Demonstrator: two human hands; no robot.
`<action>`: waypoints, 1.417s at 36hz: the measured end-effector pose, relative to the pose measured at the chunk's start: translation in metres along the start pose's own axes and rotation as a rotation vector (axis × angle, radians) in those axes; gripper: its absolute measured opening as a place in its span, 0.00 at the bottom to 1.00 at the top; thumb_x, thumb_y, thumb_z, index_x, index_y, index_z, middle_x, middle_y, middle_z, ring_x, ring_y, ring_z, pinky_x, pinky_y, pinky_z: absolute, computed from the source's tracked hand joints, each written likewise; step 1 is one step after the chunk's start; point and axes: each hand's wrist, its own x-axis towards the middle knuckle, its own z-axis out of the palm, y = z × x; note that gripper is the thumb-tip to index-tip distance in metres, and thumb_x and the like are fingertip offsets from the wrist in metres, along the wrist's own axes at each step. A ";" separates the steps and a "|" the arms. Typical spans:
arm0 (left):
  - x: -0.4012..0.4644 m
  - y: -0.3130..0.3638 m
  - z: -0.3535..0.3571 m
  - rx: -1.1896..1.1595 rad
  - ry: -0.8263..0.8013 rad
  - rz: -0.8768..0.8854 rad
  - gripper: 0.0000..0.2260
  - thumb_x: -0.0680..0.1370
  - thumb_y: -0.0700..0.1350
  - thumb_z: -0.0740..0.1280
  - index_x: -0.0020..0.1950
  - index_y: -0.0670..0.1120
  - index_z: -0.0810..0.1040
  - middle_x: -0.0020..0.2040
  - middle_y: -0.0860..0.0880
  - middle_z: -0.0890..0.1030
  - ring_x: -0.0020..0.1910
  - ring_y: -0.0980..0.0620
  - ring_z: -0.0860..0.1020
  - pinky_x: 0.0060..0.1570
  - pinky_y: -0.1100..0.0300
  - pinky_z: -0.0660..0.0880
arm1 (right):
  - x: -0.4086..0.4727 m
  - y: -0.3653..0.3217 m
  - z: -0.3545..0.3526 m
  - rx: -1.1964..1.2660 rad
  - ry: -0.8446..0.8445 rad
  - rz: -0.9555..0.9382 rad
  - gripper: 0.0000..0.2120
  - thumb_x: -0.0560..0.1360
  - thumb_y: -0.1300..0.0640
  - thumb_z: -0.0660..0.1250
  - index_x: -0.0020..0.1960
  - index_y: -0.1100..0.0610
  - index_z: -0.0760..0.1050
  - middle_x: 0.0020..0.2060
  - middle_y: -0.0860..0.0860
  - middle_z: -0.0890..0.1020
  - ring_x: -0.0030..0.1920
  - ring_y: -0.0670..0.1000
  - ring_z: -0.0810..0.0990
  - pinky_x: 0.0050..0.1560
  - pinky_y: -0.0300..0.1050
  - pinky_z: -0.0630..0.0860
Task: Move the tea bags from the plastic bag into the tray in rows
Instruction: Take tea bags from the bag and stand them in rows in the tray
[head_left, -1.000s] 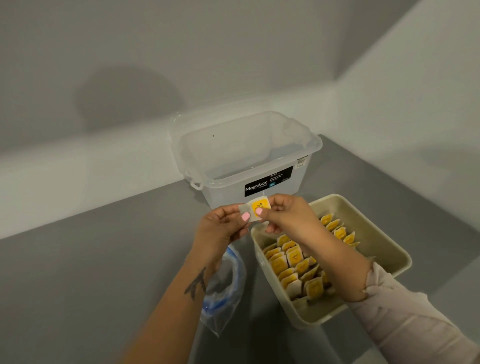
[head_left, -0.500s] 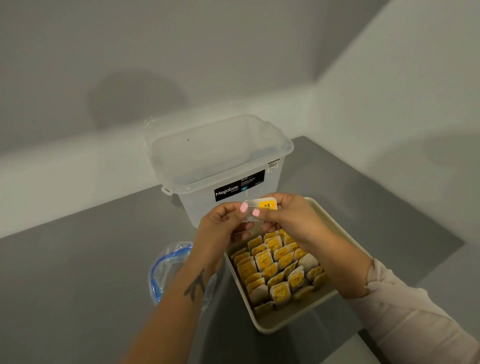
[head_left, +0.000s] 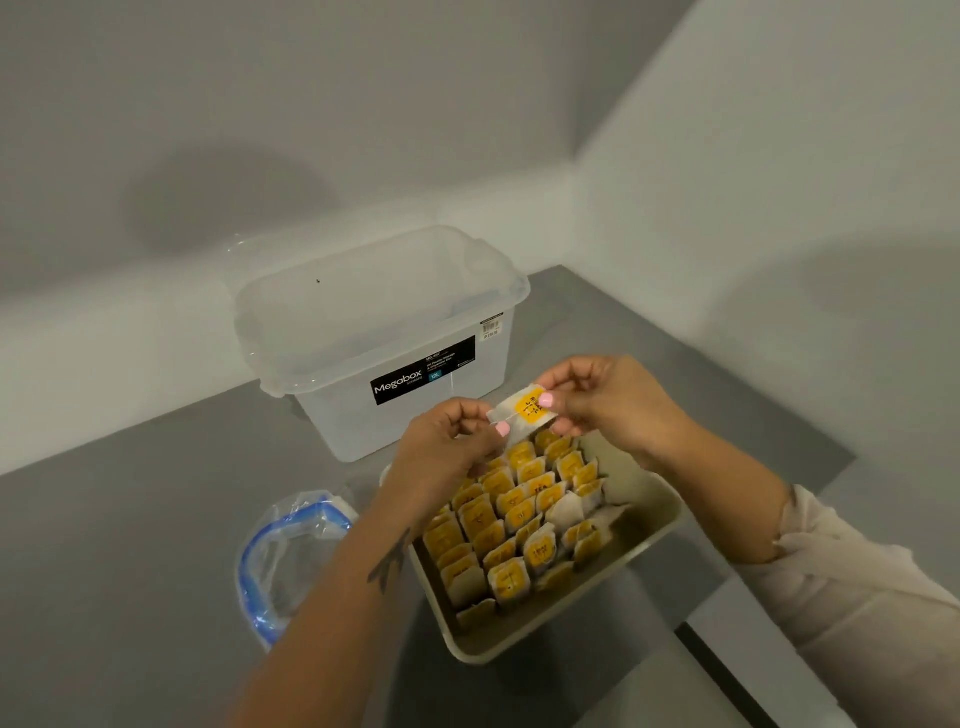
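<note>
A single tea bag (head_left: 521, 414) with a yellow tag is held in the air above the far end of the beige tray (head_left: 655, 525). My left hand (head_left: 448, 448) pinches its left edge and my right hand (head_left: 608, 401) pinches the yellow tag. Several rows of tea bags (head_left: 511, 525) with yellow tags stand upright in the tray. The clear plastic bag (head_left: 291, 557) with a blue zip edge lies open on the table to the left of the tray, partly hidden by my left forearm.
A translucent Megabox storage box (head_left: 379, 332) stands behind the tray against the white wall. The grey table (head_left: 119, 519) ends in a corner at the right, where a lower pale surface (head_left: 737, 675) shows.
The view has shifted, so tray and box sit differently in frame. Both hands have kept hold of the tea bag, which has tilted with its tag side higher toward the right.
</note>
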 end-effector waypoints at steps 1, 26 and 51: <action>0.001 0.000 0.003 0.033 -0.027 0.013 0.06 0.73 0.42 0.71 0.49 0.48 0.79 0.43 0.45 0.82 0.41 0.51 0.80 0.42 0.60 0.77 | -0.002 0.000 -0.007 -0.071 0.005 -0.023 0.04 0.72 0.64 0.71 0.43 0.56 0.79 0.33 0.50 0.82 0.26 0.41 0.77 0.29 0.31 0.74; 0.019 -0.028 0.021 0.550 0.322 0.077 0.07 0.76 0.46 0.67 0.50 0.58 0.76 0.56 0.55 0.77 0.48 0.61 0.74 0.40 0.71 0.67 | -0.028 0.063 -0.053 -1.307 -0.371 -0.034 0.08 0.75 0.58 0.64 0.48 0.47 0.79 0.45 0.44 0.78 0.47 0.46 0.77 0.36 0.32 0.66; 0.018 -0.030 0.024 0.569 0.343 0.030 0.07 0.76 0.45 0.68 0.52 0.55 0.78 0.53 0.56 0.76 0.40 0.61 0.72 0.33 0.72 0.64 | -0.011 0.088 -0.039 -1.508 -0.319 -0.151 0.08 0.76 0.54 0.65 0.54 0.49 0.79 0.51 0.49 0.78 0.53 0.49 0.75 0.56 0.41 0.74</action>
